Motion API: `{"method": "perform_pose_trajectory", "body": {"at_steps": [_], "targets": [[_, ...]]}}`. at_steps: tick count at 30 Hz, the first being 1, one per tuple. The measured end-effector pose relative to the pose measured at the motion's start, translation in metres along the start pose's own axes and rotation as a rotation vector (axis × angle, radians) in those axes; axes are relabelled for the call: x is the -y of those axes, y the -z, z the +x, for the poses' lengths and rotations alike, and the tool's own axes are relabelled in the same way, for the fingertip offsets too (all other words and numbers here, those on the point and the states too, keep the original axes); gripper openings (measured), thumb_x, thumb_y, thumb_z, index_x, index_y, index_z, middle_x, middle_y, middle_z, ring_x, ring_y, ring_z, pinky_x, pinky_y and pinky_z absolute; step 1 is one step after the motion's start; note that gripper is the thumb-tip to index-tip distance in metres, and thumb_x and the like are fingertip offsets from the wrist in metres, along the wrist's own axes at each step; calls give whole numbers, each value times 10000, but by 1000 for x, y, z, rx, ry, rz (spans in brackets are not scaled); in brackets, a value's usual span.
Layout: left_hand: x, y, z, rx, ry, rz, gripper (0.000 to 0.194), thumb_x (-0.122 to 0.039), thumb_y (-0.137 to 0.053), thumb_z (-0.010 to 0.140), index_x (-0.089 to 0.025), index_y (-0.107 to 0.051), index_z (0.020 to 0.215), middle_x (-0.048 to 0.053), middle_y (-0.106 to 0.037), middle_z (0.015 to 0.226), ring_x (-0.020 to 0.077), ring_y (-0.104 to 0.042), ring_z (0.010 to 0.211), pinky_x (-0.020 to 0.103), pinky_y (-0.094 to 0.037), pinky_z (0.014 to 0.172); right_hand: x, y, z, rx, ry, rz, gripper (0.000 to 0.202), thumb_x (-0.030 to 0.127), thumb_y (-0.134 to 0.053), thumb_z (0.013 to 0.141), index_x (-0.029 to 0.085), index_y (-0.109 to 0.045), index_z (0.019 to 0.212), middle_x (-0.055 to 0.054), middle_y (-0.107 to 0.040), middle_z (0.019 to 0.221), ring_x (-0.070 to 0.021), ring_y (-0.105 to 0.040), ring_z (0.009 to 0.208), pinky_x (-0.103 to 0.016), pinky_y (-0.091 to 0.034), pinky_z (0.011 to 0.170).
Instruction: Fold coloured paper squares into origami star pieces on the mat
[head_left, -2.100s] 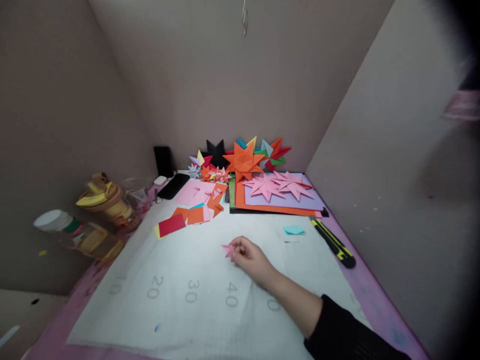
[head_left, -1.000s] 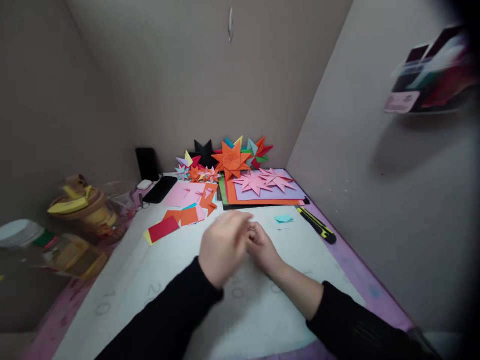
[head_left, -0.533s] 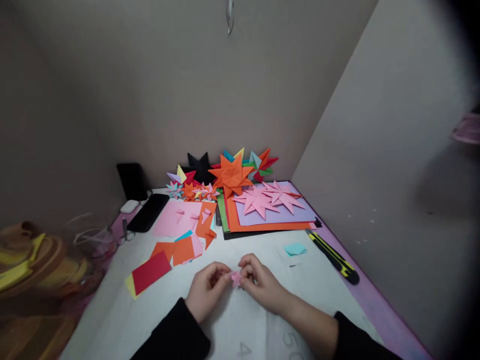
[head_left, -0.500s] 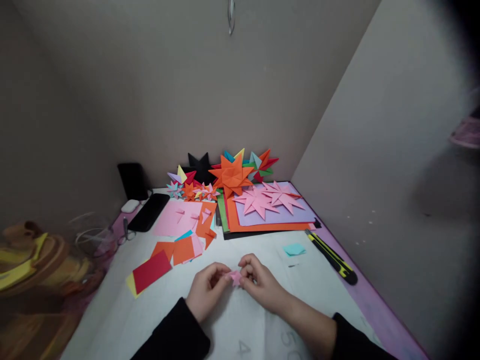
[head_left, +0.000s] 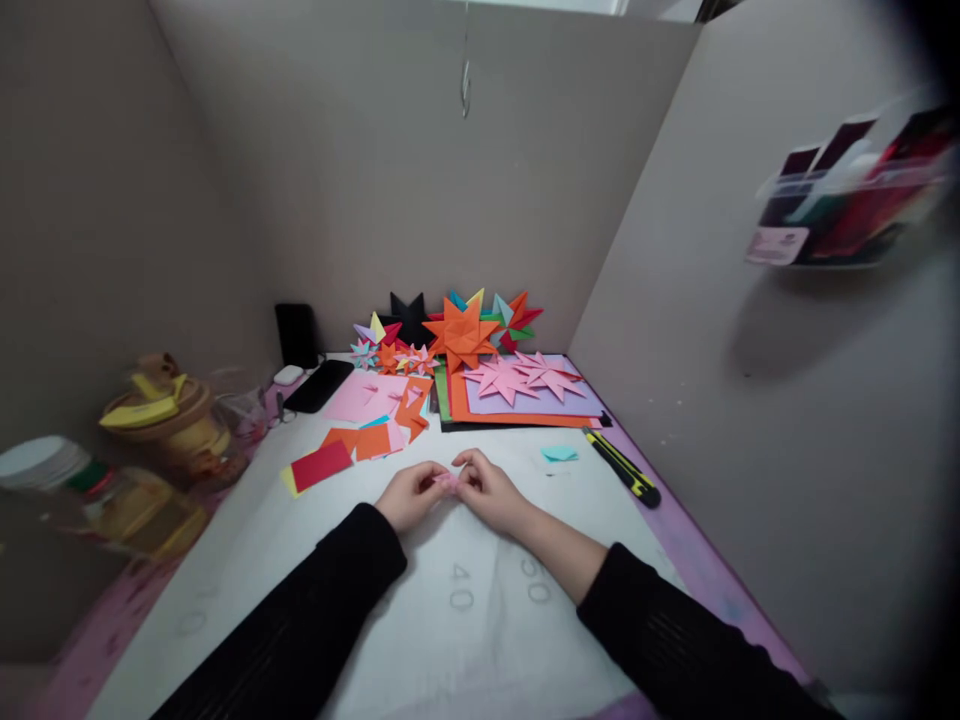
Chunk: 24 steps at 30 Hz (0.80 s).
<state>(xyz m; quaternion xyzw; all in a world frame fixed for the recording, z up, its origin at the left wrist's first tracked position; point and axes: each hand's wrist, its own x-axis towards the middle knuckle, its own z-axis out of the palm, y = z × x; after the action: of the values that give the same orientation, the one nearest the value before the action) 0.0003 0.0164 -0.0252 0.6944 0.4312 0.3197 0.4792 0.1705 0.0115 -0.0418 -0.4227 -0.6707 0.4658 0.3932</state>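
Observation:
Between my fingertips is a small folded pink paper piece (head_left: pixel 448 482), mostly covered by the fingers. My left hand (head_left: pixel 409 495) pinches it from the left, and my right hand (head_left: pixel 491 490) grips its other side with thumb and fingers. Both hands are just above the white mat (head_left: pixel 420 620). To the right lies a folded turquoise paper piece (head_left: pixel 559 454). A red paper rectangle (head_left: pixel 322 466) rests on a yellow one at the left, beside orange paper squares (head_left: pixel 375 440).
Pink paper stars (head_left: pixel 502 378) lie on stacked coloured sheets. A large orange star (head_left: pixel 461 333) and others lean on the back wall. A yellow-black utility knife (head_left: pixel 622 468) lies right, a phone (head_left: pixel 320 386) left. Jars (head_left: pixel 127 495) stand left; a bin (head_left: pixel 855 205) hangs right.
The camera view has shifted, showing the wall bin and more of the jars. Both hands still hold the pink piece, which now shows less between the fingers.

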Motion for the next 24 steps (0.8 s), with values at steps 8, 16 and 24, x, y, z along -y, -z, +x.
{"method": "perform_pose_trajectory", "body": {"at_steps": [8,16,24], "targets": [[-7,-1,3,-31,55,-6,271,-368,-547,754,-122,-607,851,40,-621,765,145,-548,691,247,-426,646,-2,3,0,-20,-28,66,244,159,-480,747,212,-430,979,75,-464,601,-79,-399,510,-189,-298,484],[0,-13,-33,-133,173,-26,262,-369,-506,788,-138,-607,859,53,-628,774,154,-552,683,250,-424,625,-1,-3,-33,34,-143,189,212,156,-482,766,207,-436,967,56,-505,637,-87,-449,554,-204,-335,535],[-5,-5,-3,-189,121,-78,344,-414,-546,736,-127,-576,922,61,-624,803,170,-566,729,278,-437,668,-5,4,-2,3,-29,205,268,128,-476,722,208,-440,976,73,-478,607,-81,-436,518,-190,-318,493]]}}
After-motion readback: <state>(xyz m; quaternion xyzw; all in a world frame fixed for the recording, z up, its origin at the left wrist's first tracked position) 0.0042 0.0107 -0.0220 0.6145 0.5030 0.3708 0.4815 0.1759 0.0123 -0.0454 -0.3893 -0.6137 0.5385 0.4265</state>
